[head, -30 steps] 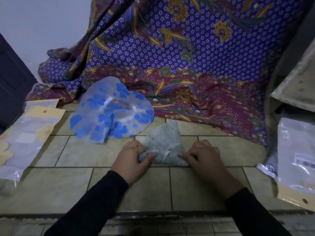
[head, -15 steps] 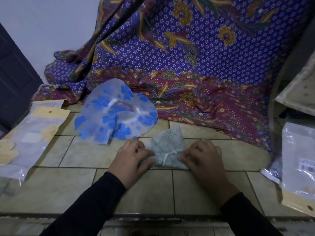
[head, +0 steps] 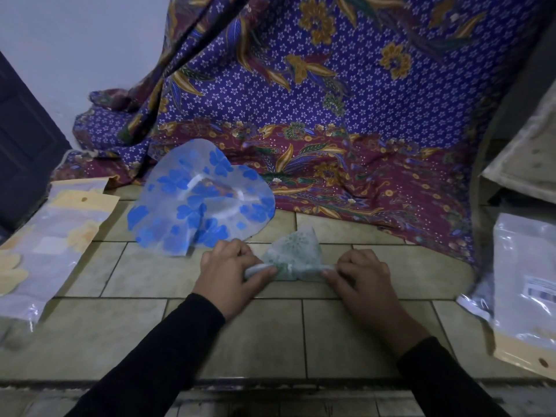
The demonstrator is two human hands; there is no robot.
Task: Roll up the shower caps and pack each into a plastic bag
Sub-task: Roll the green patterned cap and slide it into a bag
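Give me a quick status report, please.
Left hand and right hand pinching green shower cap, partly rolled. Blue shower cap unrolled behind. Nothing obstructing.

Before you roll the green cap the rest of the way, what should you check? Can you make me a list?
1. Both hands on the roll: ok. Left hand and right hand pinch the ends of the green shower cap.
2. Roll finished: not ok, a pointed flap is unrolled.
3. Roll tight and even: cannot tell.
4. Bags ready: ok, plastic bags lie at the left.
5. Blue shower cap rolled: not ok, it lies open.
6. Tiled floor bare under the roll: ok.
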